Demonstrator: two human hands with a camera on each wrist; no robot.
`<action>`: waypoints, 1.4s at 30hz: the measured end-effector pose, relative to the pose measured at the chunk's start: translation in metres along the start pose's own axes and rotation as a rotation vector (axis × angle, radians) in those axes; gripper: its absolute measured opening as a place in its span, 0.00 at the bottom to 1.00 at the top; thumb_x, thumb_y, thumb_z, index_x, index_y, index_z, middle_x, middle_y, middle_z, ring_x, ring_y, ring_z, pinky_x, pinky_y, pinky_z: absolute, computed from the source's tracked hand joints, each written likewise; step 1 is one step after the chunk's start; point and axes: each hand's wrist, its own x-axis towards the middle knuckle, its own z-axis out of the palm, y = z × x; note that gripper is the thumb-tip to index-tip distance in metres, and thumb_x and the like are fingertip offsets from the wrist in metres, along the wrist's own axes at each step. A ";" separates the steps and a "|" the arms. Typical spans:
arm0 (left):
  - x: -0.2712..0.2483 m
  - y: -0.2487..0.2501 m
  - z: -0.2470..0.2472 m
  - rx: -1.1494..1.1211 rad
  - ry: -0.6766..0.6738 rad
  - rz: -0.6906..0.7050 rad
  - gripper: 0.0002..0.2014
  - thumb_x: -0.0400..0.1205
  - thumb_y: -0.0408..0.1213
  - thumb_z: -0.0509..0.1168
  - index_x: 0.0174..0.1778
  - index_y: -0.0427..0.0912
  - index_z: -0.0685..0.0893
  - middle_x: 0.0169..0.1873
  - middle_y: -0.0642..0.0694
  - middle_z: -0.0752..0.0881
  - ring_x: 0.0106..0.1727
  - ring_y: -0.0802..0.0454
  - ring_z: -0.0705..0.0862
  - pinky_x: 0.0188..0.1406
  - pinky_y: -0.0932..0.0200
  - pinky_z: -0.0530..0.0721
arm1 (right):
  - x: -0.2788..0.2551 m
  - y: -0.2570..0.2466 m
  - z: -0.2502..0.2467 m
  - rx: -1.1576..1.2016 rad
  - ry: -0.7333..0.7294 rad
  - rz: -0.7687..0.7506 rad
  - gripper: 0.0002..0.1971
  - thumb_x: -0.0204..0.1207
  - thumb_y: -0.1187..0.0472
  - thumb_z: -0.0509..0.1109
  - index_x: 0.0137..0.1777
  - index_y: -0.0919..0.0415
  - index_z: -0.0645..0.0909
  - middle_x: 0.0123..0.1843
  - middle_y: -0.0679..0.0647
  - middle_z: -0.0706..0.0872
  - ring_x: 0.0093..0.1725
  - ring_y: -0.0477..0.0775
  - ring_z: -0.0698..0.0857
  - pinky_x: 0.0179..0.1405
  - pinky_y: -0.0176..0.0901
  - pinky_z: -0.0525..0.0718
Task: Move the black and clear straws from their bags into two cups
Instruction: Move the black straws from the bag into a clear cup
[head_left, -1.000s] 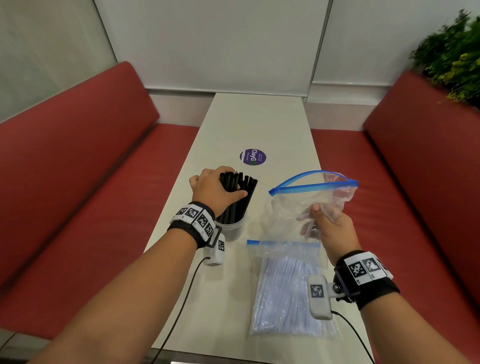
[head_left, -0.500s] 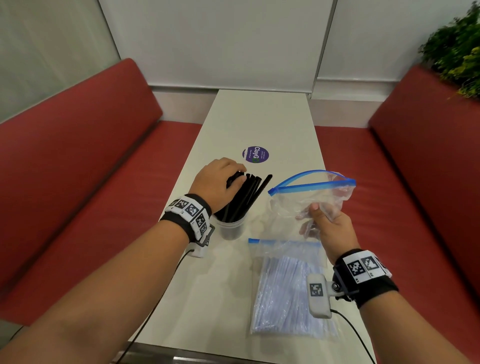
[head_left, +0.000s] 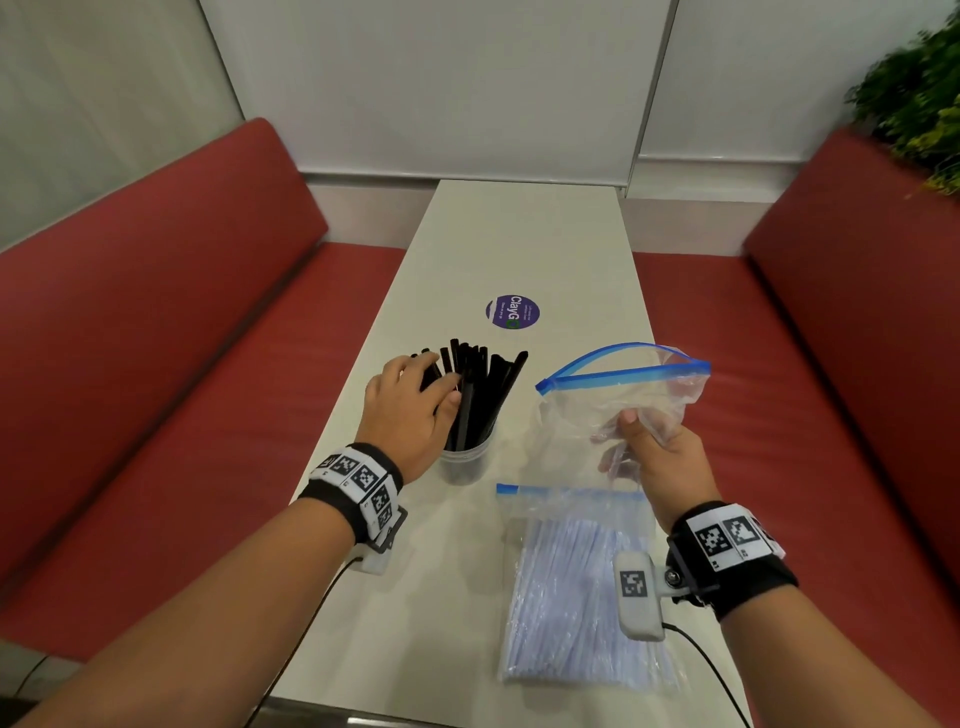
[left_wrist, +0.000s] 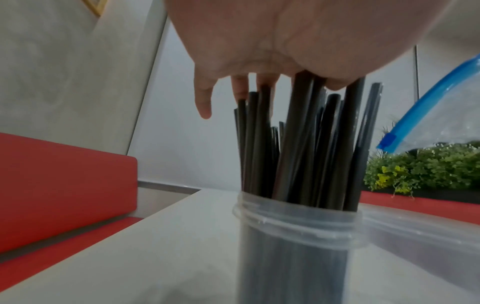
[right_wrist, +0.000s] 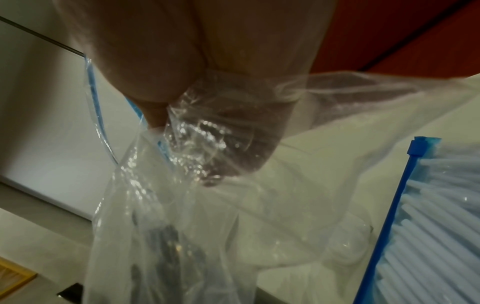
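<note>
A person's left hand (head_left: 410, 410) rests with straight, loose fingers against the tops of a bundle of thin black plastic straws (head_left: 475, 395) standing fanned in a small clear plastic cup (head_left: 465, 462) on the pale table (head_left: 519, 244), while the right hand (head_left: 657, 452) clutches the crumpled, emptied clear zip bag with a blue seal (head_left: 618, 395) in the air. The clear straws lie in a second blue-sealed bag (head_left: 571, 587) flat on the table, near the right wrist. The tall straws look top-heavy for the light cup, so a sideways nudge could tip it and scatter them.
</note>
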 end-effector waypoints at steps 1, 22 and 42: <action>-0.001 -0.002 0.002 -0.013 -0.011 0.025 0.27 0.88 0.53 0.44 0.73 0.50 0.82 0.76 0.44 0.77 0.75 0.40 0.71 0.73 0.36 0.72 | 0.000 0.001 0.000 -0.003 -0.003 0.001 0.15 0.87 0.55 0.66 0.47 0.67 0.84 0.38 0.56 0.93 0.30 0.61 0.84 0.36 0.50 0.86; 0.059 0.044 -0.009 0.168 -0.013 0.417 0.10 0.85 0.47 0.64 0.50 0.48 0.88 0.47 0.51 0.91 0.54 0.44 0.86 0.74 0.38 0.72 | -0.004 0.008 0.006 -0.008 0.004 0.030 0.13 0.88 0.57 0.66 0.47 0.67 0.84 0.38 0.57 0.92 0.28 0.60 0.84 0.30 0.45 0.86; 0.019 0.022 -0.033 -0.194 0.003 0.122 0.33 0.86 0.63 0.49 0.78 0.43 0.74 0.78 0.44 0.76 0.78 0.45 0.73 0.82 0.39 0.65 | -0.022 -0.008 0.017 -0.009 -0.119 -0.037 0.16 0.78 0.48 0.69 0.43 0.63 0.84 0.40 0.56 0.92 0.29 0.56 0.86 0.34 0.49 0.86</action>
